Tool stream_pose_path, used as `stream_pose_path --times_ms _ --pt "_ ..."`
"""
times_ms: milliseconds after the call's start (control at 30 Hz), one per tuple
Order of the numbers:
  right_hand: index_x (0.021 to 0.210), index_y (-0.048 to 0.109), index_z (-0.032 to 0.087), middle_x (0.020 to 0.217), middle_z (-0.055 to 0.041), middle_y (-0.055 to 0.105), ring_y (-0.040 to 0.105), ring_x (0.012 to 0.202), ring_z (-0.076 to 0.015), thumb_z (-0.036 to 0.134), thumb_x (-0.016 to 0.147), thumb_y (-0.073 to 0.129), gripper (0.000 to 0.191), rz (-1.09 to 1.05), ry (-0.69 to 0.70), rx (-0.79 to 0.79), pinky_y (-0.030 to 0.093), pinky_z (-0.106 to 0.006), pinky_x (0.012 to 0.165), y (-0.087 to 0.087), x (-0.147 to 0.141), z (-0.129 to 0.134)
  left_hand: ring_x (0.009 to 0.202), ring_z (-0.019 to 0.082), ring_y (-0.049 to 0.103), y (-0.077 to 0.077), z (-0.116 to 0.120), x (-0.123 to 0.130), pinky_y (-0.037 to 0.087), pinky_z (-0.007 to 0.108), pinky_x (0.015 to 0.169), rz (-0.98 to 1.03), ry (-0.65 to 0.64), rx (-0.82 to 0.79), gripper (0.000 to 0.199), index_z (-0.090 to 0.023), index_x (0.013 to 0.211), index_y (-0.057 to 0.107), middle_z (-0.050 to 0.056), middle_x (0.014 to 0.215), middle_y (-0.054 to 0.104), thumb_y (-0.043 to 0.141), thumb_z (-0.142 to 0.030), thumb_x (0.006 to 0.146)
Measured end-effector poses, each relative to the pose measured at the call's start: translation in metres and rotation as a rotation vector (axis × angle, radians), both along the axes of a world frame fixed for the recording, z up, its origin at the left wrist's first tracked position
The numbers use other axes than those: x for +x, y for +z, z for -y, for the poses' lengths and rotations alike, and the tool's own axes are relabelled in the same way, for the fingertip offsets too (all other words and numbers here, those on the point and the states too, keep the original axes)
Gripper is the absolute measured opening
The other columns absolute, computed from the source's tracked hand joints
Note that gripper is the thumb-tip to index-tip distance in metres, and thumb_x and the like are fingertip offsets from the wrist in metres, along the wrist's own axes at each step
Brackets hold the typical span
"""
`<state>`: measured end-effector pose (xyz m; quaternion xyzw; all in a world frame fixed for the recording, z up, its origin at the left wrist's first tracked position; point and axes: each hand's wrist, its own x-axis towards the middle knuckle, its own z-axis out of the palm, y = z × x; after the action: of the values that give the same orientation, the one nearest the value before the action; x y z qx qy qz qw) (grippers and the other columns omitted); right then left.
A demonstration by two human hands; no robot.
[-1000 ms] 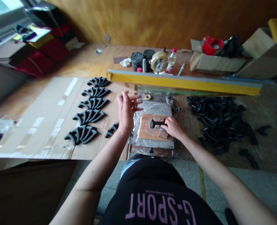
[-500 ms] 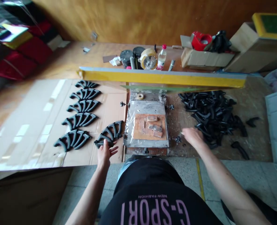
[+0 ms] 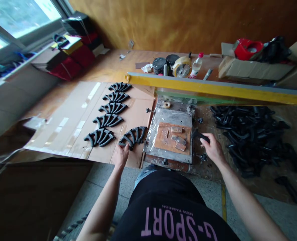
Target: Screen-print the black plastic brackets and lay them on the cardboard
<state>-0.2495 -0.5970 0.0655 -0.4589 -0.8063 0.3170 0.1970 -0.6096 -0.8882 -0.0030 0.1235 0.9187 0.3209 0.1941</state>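
My right hand is closed around a black curved plastic handle, held just right of the metal plate fixture. On the left, my left hand pinches the near end of a fan-shaped group of black curved handles on the cardboard; the fingertips are partly hidden. The metal plate carries a wooden board with small blocks on it. Farther right lies a heap of loose black handles.
Several fans of handles form a column on the cardboard sheet. A yellow-sided screen frame spans above the fixture. Behind it stand a bottle, dark cans, a tape roll and a cardboard box.
My right hand has moved from beside the heap towards the plate and now holds a black handle. My left hand's spread fingers have closed at the fan's near end. The view has swung left.
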Motion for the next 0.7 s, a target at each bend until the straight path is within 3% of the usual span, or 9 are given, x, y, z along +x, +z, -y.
stream_pose_path --times_ms 67,133,267,367,467,567,700 --pt "0.114 0.061 0.022 0.112 -0.0096 0.065 0.063 0.097 -0.0231 0.033 0.092 0.047 0.028 -0.107 0.173 0.121 0.051 -0.039 0.086 0.004 -0.039 0.004 0.120 0.035 0.054 0.004 -0.005 0.019 0.044 0.050 0.098 -0.285 -0.086 -0.077 0.055 -0.015 0.126 0.054 0.021 0.125 0.060 0.052 -0.052 0.086" --pt "0.111 0.067 0.023 0.106 -0.0080 0.065 0.060 0.102 -0.0227 0.026 0.093 0.046 0.028 -0.108 0.320 0.249 0.049 -0.039 0.092 0.002 -0.069 0.008 0.129 0.035 0.046 0.005 -0.016 0.037 0.037 0.050 0.105 -0.453 -0.207 -0.164 0.056 -0.017 0.135 0.051 0.019 0.140 0.050 0.050 -0.048 0.088" --pt "0.104 0.074 0.024 0.088 -0.0068 0.063 0.056 0.091 -0.0218 0.018 0.092 0.047 0.030 0.053 0.464 0.416 0.048 -0.037 0.085 -0.006 -0.096 0.013 0.138 0.037 0.033 0.004 -0.041 0.053 0.033 0.051 0.108 -0.441 -0.221 -0.247 0.063 -0.020 0.141 0.048 0.018 0.150 0.039 0.054 -0.048 0.086" --pt "0.100 0.075 0.024 0.094 -0.0082 0.065 0.054 0.096 -0.0240 0.017 0.091 0.052 0.027 0.126 0.507 0.507 0.046 -0.039 0.087 0.000 -0.107 0.019 0.138 0.038 0.032 0.007 -0.051 0.049 0.034 0.051 0.105 -0.396 -0.210 -0.265 0.066 -0.023 0.145 0.044 0.016 0.152 0.038 0.058 -0.044 0.083" --pt "0.103 0.073 0.023 0.104 -0.0087 0.066 0.057 0.100 -0.0233 0.019 0.093 0.049 0.026 0.065 0.611 0.437 0.046 -0.037 0.090 0.011 -0.137 0.037 0.129 0.039 0.040 0.014 -0.055 0.043 0.037 0.054 0.099 -0.353 -0.223 -0.279 0.067 -0.028 0.144 0.044 0.014 0.145 0.047 0.060 -0.045 0.082" --pt "0.108 0.070 0.020 0.107 -0.0077 0.069 0.062 0.100 -0.0181 0.019 0.097 0.044 0.029 0.067 0.792 0.241 0.047 -0.030 0.090 0.013 -0.191 0.067 0.119 0.038 0.044 0.019 -0.058 0.038 0.036 0.056 0.095 -0.319 -0.220 -0.288 0.059 -0.031 0.138 0.051 0.014 0.138 0.052 0.061 -0.045 0.082" --pt "0.107 0.070 0.015 0.105 -0.0126 0.072 0.065 0.102 -0.0211 0.032 0.100 0.041 0.034 0.424 0.963 0.172 0.044 -0.032 0.093 0.000 -0.269 0.101 0.115 0.036 0.044 0.019 -0.057 0.031 0.036 0.054 0.092 -0.292 -0.219 -0.288 0.045 -0.032 0.132 0.057 0.013 0.132 0.055 0.052 -0.033 0.088"
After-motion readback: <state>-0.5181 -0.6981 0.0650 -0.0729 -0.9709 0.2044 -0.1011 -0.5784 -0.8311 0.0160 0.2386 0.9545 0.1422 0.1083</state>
